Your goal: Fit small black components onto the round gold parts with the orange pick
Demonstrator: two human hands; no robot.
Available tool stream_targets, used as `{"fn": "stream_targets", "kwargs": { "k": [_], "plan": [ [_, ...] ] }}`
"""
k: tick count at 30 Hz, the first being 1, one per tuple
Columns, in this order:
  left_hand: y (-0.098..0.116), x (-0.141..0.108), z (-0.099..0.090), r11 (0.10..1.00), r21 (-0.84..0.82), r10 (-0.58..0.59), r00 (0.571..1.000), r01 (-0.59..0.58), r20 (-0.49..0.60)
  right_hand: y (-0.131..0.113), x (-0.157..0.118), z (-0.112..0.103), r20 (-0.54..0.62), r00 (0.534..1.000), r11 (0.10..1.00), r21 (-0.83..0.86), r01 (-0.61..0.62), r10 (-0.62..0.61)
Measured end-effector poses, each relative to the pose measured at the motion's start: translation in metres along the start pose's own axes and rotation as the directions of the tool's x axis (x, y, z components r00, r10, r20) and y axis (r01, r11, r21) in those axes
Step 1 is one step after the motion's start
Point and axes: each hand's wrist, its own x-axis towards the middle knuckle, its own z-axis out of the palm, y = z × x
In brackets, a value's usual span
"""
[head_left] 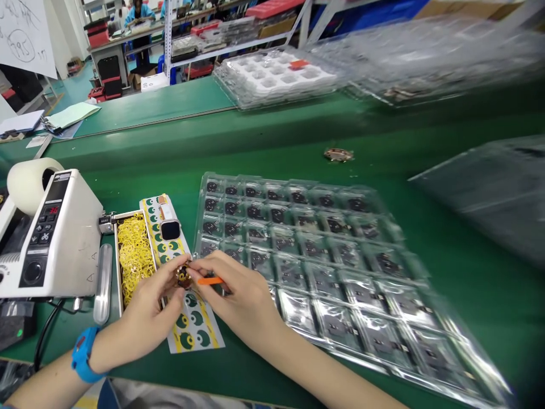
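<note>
Between the thumb and fingers of my left hand (142,309) is a small round part (183,276), dark with gold-coloured metal and a bit of yellow on it. My right hand (244,295) grips a slim orange-handled tool (210,280), its fingertips touching the part; the tool's tip is hidden. Both hands are over a sheet of green and yellow stickers (203,335), on which a small square watch-like device (170,229) lies. Left of the sheet, a shallow box (117,272) holds many thin yellow rings (135,250).
A clear compartment tray (293,203) of dark round parts spreads to the right. At left stand a white tape dispenser (63,244) and a clear plastic strip (103,284). A metallic piece (338,154) lies behind the tray. Clear trays (272,74) sit farther back; a person (139,14) is in the distance.
</note>
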Motion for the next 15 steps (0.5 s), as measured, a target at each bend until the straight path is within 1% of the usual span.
{"fn": "stream_targets", "kwargs": {
  "k": [4, 9, 13, 15],
  "plan": [
    [-0.0019, -0.0008, 0.0011, 0.999, 0.031, 0.020, 1.000, -0.021, 0.012, 0.0007, -0.0005, 0.0019, 0.008, 1.000, 1.000, 0.008, -0.029, 0.029],
    [-0.0021, 0.0008, 0.0025, 1.000, 0.019, -0.001, 1.000, 0.000, 0.017, 0.0018, -0.0010, 0.0035, 0.027, 0.998, 0.999, 0.019, -0.050, 0.049],
    [-0.0023, 0.0023, 0.0039, 0.999, -0.029, -0.015, 1.000, 0.015, -0.008, -0.0002, 0.0021, 0.0008, 0.061, 0.995, 0.987, 0.135, -0.082, 0.074],
    [-0.0037, 0.0033, 0.0036, 0.998, -0.062, -0.035, 0.999, 0.033, -0.035, -0.0028, 0.0049, -0.0017, 0.082, 0.990, 0.968, 0.214, -0.131, 0.115]
  ]
}}
